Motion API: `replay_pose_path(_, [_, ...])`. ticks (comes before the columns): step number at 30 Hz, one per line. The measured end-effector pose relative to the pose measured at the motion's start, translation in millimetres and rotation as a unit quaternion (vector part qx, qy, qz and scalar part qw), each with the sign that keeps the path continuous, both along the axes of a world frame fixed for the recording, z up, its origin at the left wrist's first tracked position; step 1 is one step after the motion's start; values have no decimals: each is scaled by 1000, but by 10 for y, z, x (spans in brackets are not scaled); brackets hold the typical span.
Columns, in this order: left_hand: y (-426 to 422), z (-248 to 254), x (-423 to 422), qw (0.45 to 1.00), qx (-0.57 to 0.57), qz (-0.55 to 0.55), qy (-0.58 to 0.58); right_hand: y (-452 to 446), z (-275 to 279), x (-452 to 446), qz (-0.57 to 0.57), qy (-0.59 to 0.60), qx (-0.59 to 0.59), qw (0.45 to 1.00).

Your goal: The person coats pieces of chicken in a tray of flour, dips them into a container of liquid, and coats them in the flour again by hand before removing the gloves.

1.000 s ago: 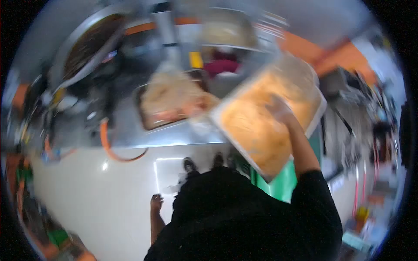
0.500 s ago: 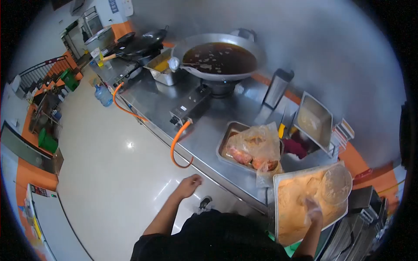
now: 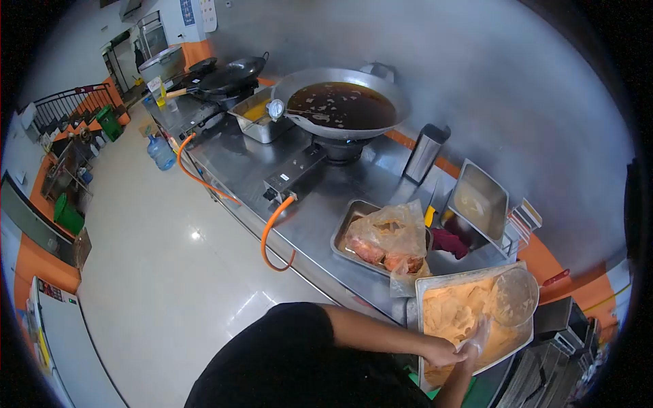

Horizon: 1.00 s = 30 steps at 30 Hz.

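My right hand [image 3: 480, 336], in a clear plastic glove, is over the orange-tinted flour [image 3: 449, 309] in a large rectangular tray [image 3: 420, 299]. Its fingers are too blurred and small to tell how they are set. My left hand [image 3: 445, 353] is bare and reaches across to the right wrist, its fingers closed at the cuff of the glove. A round sieve [image 3: 515, 299] lies in the tray's far right corner. Left of it, a metal pan [image 3: 338, 245] holds raw-looking meat [image 3: 367, 249] partly covered by a plastic bag [image 3: 401, 228].
A wide wok [image 3: 401, 112] of dark oil stands on a burner farther along the steel counter [image 3: 313, 234]. An orange hose [image 3: 265, 245] loops off the counter's edge. Behind the meat are a yellow-handled knife [image 3: 430, 216], a dark red cloth [image 3: 449, 243] and a tilted metal pan [image 3: 481, 194].
My left hand has swung from over the floor across to my right wrist above the tray. My right hand stays over the flour. The view has shifted slightly.
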<state>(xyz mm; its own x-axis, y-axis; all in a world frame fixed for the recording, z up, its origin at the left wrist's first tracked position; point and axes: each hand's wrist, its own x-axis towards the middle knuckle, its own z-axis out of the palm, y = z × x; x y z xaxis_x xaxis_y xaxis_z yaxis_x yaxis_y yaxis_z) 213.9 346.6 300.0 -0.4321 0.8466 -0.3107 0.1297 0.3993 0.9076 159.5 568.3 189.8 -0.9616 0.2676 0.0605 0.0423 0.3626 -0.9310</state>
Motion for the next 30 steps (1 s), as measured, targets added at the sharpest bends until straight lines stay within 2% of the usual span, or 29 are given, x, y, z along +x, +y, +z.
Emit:
replay_pose_path(1, [214, -246, -34, 999, -6, -3, -37, -71, 106, 41, -41, -31, -87, 995])
replay_pose_path(2, [326, -327, -41, 998, 10, 17, -55, -327, 440, 170, -82, -64, -173, 980])
replay_pose_path(5, [536, -344, 8, 985, 99, 123, -66, -219, 232, 272, -73, 17, -147, 986])
replay_pose_path(7, [492, -121, 149, 954, 197, 225, 17, -243, 129, 354, -81, 37, -172, 981])
replay_pose_path(9, [472, -63, 178, 931, 232, 278, 39, -200, 75, 417, -78, 42, -217, 972])
replay_pose_path(11, [532, -99, 130, 936, 208, 283, -1, -98, 58, 419, -57, 32, -300, 952])
replay_pose_path(14, [824, -458, 129, 904, 243, 351, 18, 154, 66, 334, 32, 9, -438, 898])
replay_pose_path(15, [773, -392, 108, 911, 238, 338, 2, 225, 61, 282, 62, 2, -464, 884])
replay_pose_path(17, [675, -162, 115, 925, 227, 302, -39, 147, 124, 281, 56, -25, -447, 892])
replay_pose_path(19, [940, -414, 22, 899, 266, 348, -2, -5, 192, 334, 40, -33, -434, 899])
replay_pose_path(20, [1037, -475, -46, 907, 237, 345, -50, -85, 169, 387, 26, -35, -434, 900])
replay_pose_path(22, [1072, -834, -132, 940, 181, 289, -32, -313, 209, 515, -8, -40, -433, 901])
replay_pose_path(24, [1574, -1439, -215, 905, 265, 322, -88, -551, 274, 595, -43, -45, -444, 894])
replay_pose_path(25, [899, -613, -61, 847, 371, 304, -231, -625, 290, 629, -61, -45, -449, 890])
replay_pose_path(26, [676, -241, -41, 876, 306, 258, -269, -724, 311, 660, -77, -43, -457, 885])
replay_pose_path(27, [524, 85, 27, 913, 236, 259, -208, -807, 325, 691, -93, -40, -461, 882])
replay_pose_path(29, [523, -149, -23, 946, 218, 225, -84, -942, 367, 735, -115, -30, -464, 878])
replay_pose_path(30, [504, -108, 24, 950, 188, 223, -111, -997, 449, 780, -126, -25, -462, 878])
